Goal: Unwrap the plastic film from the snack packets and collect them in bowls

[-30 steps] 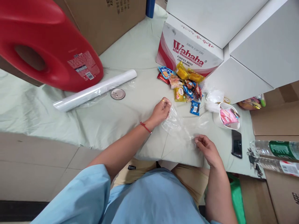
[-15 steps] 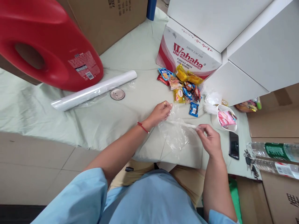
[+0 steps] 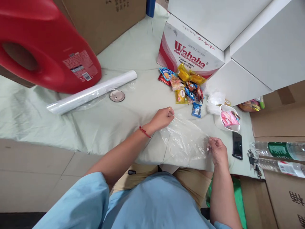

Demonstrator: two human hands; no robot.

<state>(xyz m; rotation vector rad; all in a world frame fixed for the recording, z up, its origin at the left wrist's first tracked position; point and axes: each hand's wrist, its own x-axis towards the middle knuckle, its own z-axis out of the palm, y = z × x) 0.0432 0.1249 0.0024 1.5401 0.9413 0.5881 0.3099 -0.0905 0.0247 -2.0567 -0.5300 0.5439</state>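
Note:
A clear plastic bag [image 3: 184, 140] is stretched out between my two hands, just over the cloth-covered table. My left hand [image 3: 163, 118], a red string bracelet at its wrist, pinches the bag's upper left corner. At its right edge, lower down, my right hand [image 3: 218, 150] grips it between thumb and fingers. Just beyond the bag lies a pile of wrapped snacks [image 3: 188, 83] in yellow, blue and red packets. One small blue packet [image 3: 196, 109] sits at the near end of that pile.
A roll of plastic bags [image 3: 92, 92] and a round lid-like disc [image 3: 117, 95] lie to the left, near a big red jug [image 3: 78, 63]. A Wahaha carton [image 3: 188, 52] stands behind the snacks. Rightward are a white tub [image 3: 218, 122], a phone [image 3: 237, 145], keys [image 3: 252, 159] and plastic bottles [image 3: 259, 149].
The bag has gone from bunched to spread out flat. My right hand has moved down and slightly right, pulling its edge, while my left hand keeps its pinch. The view has shifted slightly.

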